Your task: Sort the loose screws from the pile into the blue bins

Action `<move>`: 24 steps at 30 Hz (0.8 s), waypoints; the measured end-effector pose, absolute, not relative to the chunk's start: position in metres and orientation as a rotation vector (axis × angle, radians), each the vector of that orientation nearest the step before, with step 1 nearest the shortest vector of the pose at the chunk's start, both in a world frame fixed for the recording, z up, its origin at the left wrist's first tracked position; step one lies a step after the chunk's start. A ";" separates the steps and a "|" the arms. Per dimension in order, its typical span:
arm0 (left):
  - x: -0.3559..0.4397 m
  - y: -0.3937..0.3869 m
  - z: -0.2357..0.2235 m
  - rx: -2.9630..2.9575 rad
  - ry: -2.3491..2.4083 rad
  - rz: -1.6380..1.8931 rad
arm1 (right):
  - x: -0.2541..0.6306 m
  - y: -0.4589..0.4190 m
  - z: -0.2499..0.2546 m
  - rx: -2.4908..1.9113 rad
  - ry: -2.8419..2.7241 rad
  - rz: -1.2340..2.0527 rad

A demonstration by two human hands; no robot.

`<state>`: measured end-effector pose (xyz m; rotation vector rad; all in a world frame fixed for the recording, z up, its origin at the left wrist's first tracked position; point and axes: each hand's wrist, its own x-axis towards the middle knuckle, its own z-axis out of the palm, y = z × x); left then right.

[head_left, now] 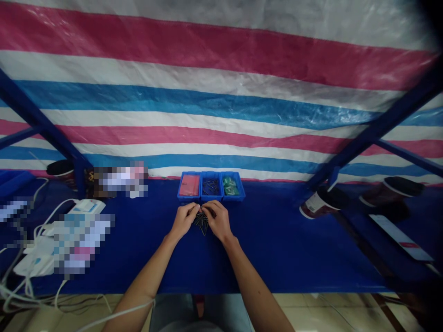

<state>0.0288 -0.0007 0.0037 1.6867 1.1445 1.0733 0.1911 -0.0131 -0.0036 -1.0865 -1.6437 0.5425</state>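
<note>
Head view, as I watch from my remote station:
1. I see the left hand (183, 220) and right hand (218, 220) meeting over the middle of a blue-covered table (277, 244)
2. Their fingers (194, 210) are curled inward, tips pressed together in a pinch, though I cannot tell whether they grasp anything
3. A loose pile of dark metal pins (201, 223) lies directly beneath both hands
4. Just beyond the hands stand three blue plastic bins side by side: the left bin (179, 191) holds a pink packet (189, 185), the middle bin (211, 199) more dark pins (211, 186), the right bin (237, 193) green items (229, 186)
5. White cables (44, 221) trail across the table's left side
6. A pink, white and blue striped tarp (221, 92) hangs along the far side
</note>
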 end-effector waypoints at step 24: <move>0.029 -0.001 0.003 1.690 1.152 1.073 | 0.192 -0.015 0.000 -1.089 -1.656 0.520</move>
